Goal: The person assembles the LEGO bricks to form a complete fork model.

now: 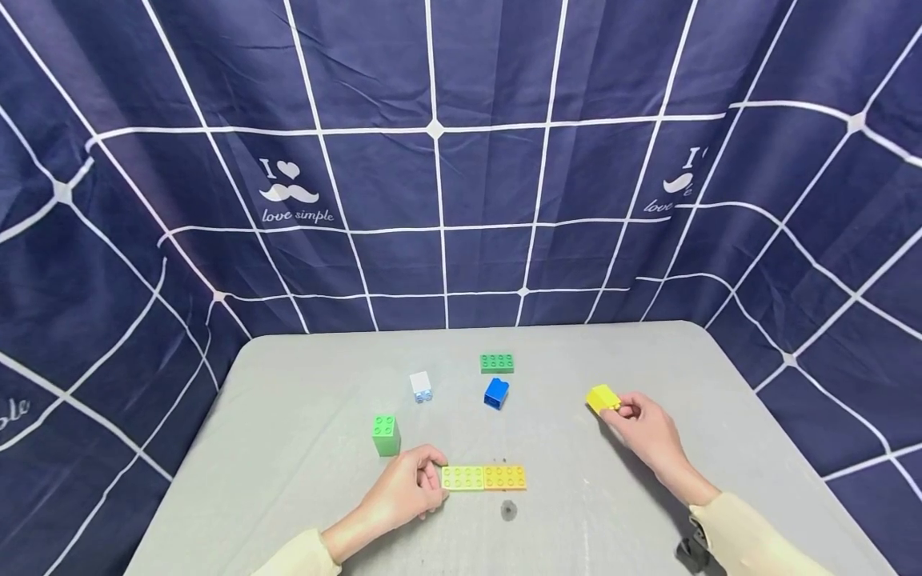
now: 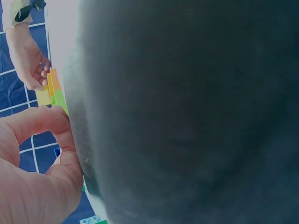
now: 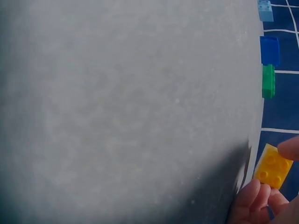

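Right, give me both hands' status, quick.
Left hand: closed, pinching the near end of the lime brick.
Right hand: closed, holding the yellow brick by one end.

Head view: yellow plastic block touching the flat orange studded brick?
No, the right hand holds the yellow plastic block apart from the flat orange studded brick, with grey tabletop showing between them.

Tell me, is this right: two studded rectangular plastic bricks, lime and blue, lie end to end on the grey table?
Not quite: the head view shows an orange rectangular plastic brick, not blue, end to end with the lime brick.
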